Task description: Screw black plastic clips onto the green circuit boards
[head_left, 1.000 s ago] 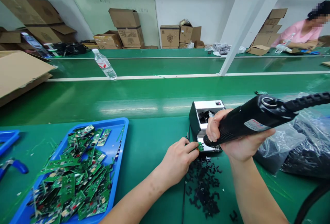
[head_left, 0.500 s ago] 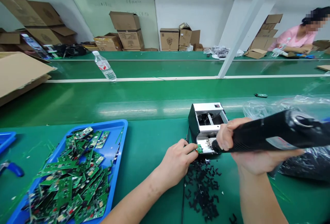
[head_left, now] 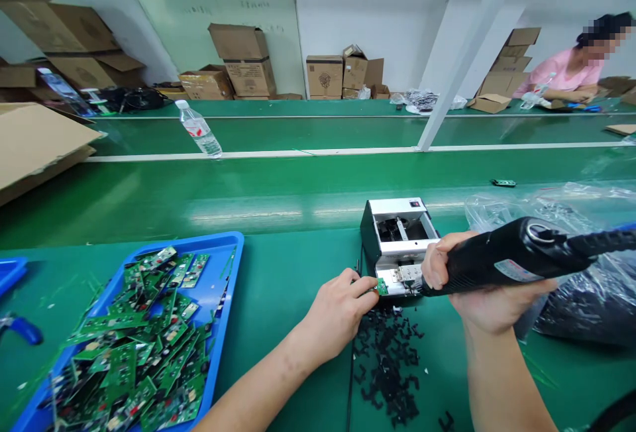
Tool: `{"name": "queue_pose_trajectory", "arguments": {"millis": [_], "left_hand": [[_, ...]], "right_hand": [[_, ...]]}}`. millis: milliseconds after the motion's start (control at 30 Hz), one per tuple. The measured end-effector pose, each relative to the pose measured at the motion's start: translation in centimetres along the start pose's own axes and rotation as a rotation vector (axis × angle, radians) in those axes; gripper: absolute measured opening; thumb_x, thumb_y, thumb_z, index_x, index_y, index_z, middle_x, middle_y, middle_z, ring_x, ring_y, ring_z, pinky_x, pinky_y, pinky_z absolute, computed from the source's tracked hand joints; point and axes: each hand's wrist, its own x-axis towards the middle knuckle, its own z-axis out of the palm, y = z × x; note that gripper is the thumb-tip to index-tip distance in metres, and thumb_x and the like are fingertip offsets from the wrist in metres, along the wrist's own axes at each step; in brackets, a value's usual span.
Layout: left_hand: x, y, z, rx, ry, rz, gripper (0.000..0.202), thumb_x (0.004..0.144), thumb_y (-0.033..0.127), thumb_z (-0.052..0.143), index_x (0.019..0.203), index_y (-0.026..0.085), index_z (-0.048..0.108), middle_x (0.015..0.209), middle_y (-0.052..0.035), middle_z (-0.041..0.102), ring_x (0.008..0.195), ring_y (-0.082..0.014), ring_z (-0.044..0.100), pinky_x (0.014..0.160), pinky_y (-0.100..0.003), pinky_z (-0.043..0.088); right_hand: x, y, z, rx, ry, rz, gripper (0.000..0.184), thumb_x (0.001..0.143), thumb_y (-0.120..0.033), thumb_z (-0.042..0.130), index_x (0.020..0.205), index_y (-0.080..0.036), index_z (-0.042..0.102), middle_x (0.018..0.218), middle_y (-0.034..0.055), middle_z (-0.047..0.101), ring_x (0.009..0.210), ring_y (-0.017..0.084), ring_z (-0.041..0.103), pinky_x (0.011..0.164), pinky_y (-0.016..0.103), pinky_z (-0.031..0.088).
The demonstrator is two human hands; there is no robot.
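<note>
My right hand (head_left: 489,309) is wrapped around a black electric screwdriver (head_left: 487,256), its cord running off to the right. The screwdriver lies nearly level, and its front end is close to the front of a black-and-silver screw feeder (head_left: 392,209); the tip itself cannot be made out. At that same front ledge, my left hand (head_left: 335,316) pinches a small green circuit board (head_left: 381,287), mostly covered by the fingers. Small black plastic pieces (head_left: 390,369) lie scattered on the green mat below the feeder.
To the left, a blue tray (head_left: 221,273) holds a heap of green circuit boards (head_left: 124,366). Blue-handled pliers (head_left: 24,330) lie beyond it. A plastic bag of black parts (head_left: 586,313) sits right. A water bottle (head_left: 199,128) stands farther back; a co-worker (head_left: 566,74) sits across the bench.
My right hand has tilted the screwdriver, its rear end swinging left and its front end shifting slightly right, showing more of the feeder's ledge. My left hand keeps its pinch on the board.
</note>
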Motion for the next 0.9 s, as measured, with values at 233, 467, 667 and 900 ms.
{"name": "queue_pose_trajectory", "arguments": {"millis": [233,467,667,900], "left_hand": [[0.1,0.3,-0.3,0.021,-0.027,-0.002,0.022,0.098,0.007,0.048,0.103,0.020,0.064,0.131,-0.0001,0.065,0.094,-0.0207,0.053,0.074,-0.033,0.050],[0.0,0.2,-0.2,0.009,-0.019,-0.016,0.020,0.100,0.010,0.048,0.104,0.021,0.064,0.130,-0.0002,0.065,0.094,-0.0208,0.053,0.073,-0.033,0.049],[0.0,0.2,-0.2,-0.006,-0.012,-0.017,0.019,0.100,0.011,0.048,0.101,0.020,0.063,0.128,0.0006,0.066,0.092,-0.0201,0.051,0.072,-0.033,0.049],[0.1,0.2,-0.2,-0.010,-0.029,-0.010,0.021,0.100,0.010,0.047,0.104,0.021,0.065,0.129,0.0007,0.065,0.093,-0.0204,0.051,0.073,-0.034,0.049]], "right_hand": [[-0.1,-1.7,1.7,0.088,-0.022,-0.006,0.086,0.067,-0.097,0.049,0.096,-0.021,0.077,0.055,0.0020,0.062,0.041,0.017,0.053,0.040,0.030,0.042],[1.2,-1.2,3.4,0.111,-0.103,0.041,0.089,0.064,-0.100,0.046,0.086,-0.018,0.074,0.052,0.0036,0.062,0.040,0.018,0.053,0.039,0.030,0.038],[1.2,-0.9,3.8,0.067,-0.055,0.033,0.085,0.067,-0.099,0.043,0.080,-0.020,0.072,0.049,0.0023,0.057,0.040,0.017,0.050,0.039,0.030,0.037],[1.3,-0.7,4.1,0.111,-0.078,-0.006,0.079,0.074,-0.093,0.047,0.097,-0.023,0.074,0.052,0.0004,0.059,0.041,0.017,0.049,0.039,0.029,0.039]]}}
